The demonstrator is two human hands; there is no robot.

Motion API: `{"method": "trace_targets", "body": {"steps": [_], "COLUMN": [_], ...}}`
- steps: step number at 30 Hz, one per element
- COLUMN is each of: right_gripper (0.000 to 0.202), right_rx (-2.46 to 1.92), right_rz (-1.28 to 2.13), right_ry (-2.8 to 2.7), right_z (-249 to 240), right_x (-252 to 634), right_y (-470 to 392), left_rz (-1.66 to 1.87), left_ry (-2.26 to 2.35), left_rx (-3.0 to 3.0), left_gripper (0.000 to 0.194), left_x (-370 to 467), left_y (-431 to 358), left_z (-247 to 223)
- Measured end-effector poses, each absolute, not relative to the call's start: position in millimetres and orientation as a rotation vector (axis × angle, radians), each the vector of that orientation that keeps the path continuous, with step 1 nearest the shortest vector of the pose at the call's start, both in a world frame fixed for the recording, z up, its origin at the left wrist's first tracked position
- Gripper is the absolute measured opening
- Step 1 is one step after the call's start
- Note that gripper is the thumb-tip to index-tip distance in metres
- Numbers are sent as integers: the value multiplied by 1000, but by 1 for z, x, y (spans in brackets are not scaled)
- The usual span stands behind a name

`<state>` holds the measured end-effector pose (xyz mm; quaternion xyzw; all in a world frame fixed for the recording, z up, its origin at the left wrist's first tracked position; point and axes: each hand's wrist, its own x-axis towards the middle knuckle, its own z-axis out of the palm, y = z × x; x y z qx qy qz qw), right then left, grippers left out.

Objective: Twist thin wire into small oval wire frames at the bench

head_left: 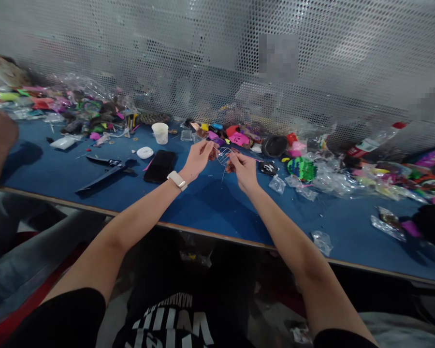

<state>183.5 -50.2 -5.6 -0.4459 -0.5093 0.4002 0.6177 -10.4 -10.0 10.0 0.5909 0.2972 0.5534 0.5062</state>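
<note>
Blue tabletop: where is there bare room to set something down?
The blue tabletop is largely bare between the left forearm and right forearm, and at right between the crumpled clear bag and filled packet. Along the perforated metal panel it is crowded with plastic wrapping.

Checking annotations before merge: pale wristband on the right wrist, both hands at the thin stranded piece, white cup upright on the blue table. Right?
Wrong wrist: the head view shows the pale wristband on the left, not the right. The rest stands: left hand and right hand both at the thin stranded piece, white cup upright on the blue table.
</note>
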Motion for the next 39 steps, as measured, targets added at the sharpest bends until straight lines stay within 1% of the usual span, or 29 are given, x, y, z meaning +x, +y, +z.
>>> {"method": "trace_targets", "body": {"steps": [9, 13, 18, 22, 28, 31, 35, 39], "right_gripper": [50, 53, 58, 58, 57, 60, 63, 57], "right_rx": [-1053, -1049, -1082, -1036, -1041, -1090, -1083, -1114], "right_rz": [866, 805, 743, 774, 778, 781, 810, 658], "right_ry": [-1230, -1208, -1174, -1145, -1192, -1215, -1188, -1297], "right_z": [-2, -6, -10, -10, -8, -7, -4, 4], "right_x": [182, 182, 180, 179, 181, 181, 184, 198], "right_y": [-52, -49, -47, -47, -49, -49, -49, -46], "left_rz": [1274, 1260, 1234, 1245, 1281, 1290, 1249, 1161], "left_ry": [721, 708, 706, 736, 760, 744, 709, 658], "left_rx": [1312, 1257, 1229, 1202, 1292, 1288, 1256, 1349], "left_gripper": [50, 51, 43, 34, 13, 7, 3, 13], "left_x": [-8, -8, -9, -9, -7, -7, -9, -13], "left_y": [-14, -15, -18, -20, -16, -14, -13, -14], "left_z": [14, 15, 19, 21, 15, 12, 13, 14]}}
